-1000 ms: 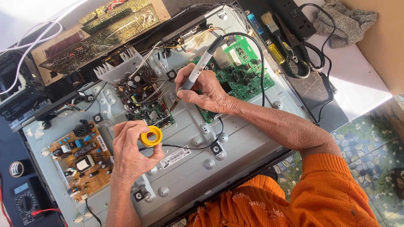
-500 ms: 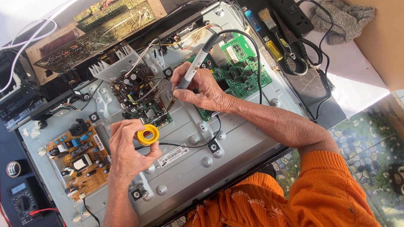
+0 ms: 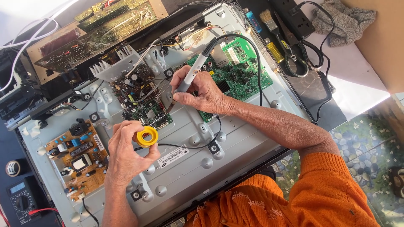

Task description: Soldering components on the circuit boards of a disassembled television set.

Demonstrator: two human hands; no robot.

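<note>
Fingers of the right hand are closed pen-fashion round the grey barrel of a soldering iron, thumb and forefinger pinching low on the handle, the tip slanting down toward seven o'clock onto the small dark circuit board. Whether the tip actually touches a joint I cannot tell; it is too fine to see. The iron looks light and stiff, with a hot bare end, so the insulated handle is the only sound place to hold it; its black cord loops off toward one o'clock and may tug a little at the wrist.

The left hand is curled shut on a small yellow spool, gripped at the rim between thumb and fingertips. It sits at about seven o'clock from the iron's tip, near it but apart. The spool seems light and hard, and easy to hold by its edge; any wire on it would be soft and thin.

Both hands work above the grey metal back panel of an opened flat screen. A green board lies at two o'clock from the right hand, a tan power board at nine o'clock from the left. A multimeter rests at the lower left edge.
</note>
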